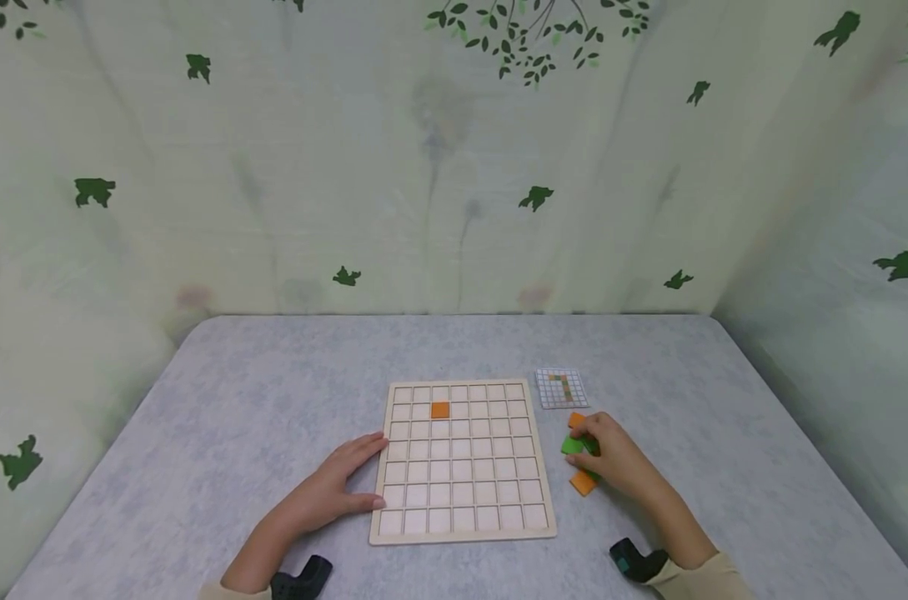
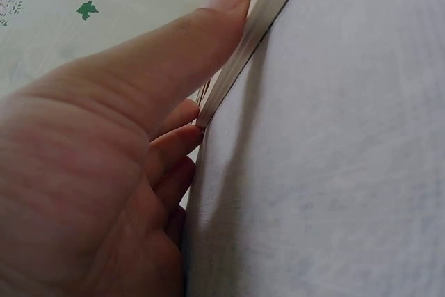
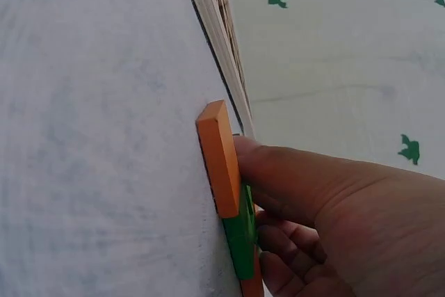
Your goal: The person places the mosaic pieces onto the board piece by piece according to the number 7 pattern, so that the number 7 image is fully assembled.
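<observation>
Our left hand [image 1: 339,479] rests open against the wooden board [image 1: 461,539] while our right hand [image 1: 611,450] curls at the green tile [image 1: 571,447], beside the board on the table [image 1: 273,375], whether gripping we cannot tell, and we expect something light, stiff, best pinched by opposite edges.

"How are you positioned?"
"My left forearm [image 1: 262,542] comes from seven o'clock, my right forearm [image 1: 679,521] from five."
"And at the ends?"
"My left hand [image 1: 339,479] extends its fingers [image 1: 362,450] toward two o'clock, thumb [image 1: 363,502] toward three; my right hand [image 1: 613,454] bends its fingers toward nine."
</observation>
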### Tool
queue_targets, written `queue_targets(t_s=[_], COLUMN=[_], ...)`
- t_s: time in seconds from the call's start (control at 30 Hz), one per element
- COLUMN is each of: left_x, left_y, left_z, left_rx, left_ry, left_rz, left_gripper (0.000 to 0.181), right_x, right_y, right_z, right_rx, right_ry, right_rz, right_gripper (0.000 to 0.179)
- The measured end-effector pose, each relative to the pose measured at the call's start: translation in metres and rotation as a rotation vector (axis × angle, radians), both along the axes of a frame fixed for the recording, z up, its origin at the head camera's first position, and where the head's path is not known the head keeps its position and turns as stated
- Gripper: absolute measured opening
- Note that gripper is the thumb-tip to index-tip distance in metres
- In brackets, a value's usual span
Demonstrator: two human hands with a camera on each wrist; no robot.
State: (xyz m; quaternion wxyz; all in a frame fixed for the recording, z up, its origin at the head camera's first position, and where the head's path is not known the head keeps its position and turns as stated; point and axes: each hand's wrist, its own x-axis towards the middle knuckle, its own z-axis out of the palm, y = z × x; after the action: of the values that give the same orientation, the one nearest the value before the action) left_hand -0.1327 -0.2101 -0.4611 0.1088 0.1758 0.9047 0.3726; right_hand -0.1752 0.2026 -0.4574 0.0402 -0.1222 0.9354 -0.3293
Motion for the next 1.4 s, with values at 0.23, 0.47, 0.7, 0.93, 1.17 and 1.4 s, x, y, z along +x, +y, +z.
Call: queue_targets(t_s=[0.23,0.47,0.7,0.93,1.17,1.4], left_x=[0.0,0.0,0.0,0.001,0.001,0.0], left_y=[0.001,0.0,-0.002,-0.002,-0.001,-0.002], left_z=[0.001,0.003,0.001,0.0,0.0,-0.001], left_rx=[-0.003,0.007,0.008,0.018,0.011,0.008], left_ry=[0.002,0.008,0.016,0.022,0.013,0.004], left_rz=[-0.003,-0.006,-0.015,-0.028,-0.028,-0.019], left_gripper=[0.085,0.085,0.085,0.084,0.085,0.085], right_x=[0.002,0.002,-0.013,-0.032,-0.043,-0.051], right_y=[-0.006,-0.03,-0.069,-0.105,-0.12,-0.121], right_z=[0.009,0.037,0.051,0.04,0.022,0.006], right_rx=[-0.033,-0.127,-0.214,-0.305,-0.344,-0.317], right_ry=[0.035,0.104,0.163,0.173,0.121,0.032], right_rz=[0.01,0.103,0.212,0.259,0.24,0.22], right_gripper=[0.027,0.025,0.027,0.03,0.036,0.034])
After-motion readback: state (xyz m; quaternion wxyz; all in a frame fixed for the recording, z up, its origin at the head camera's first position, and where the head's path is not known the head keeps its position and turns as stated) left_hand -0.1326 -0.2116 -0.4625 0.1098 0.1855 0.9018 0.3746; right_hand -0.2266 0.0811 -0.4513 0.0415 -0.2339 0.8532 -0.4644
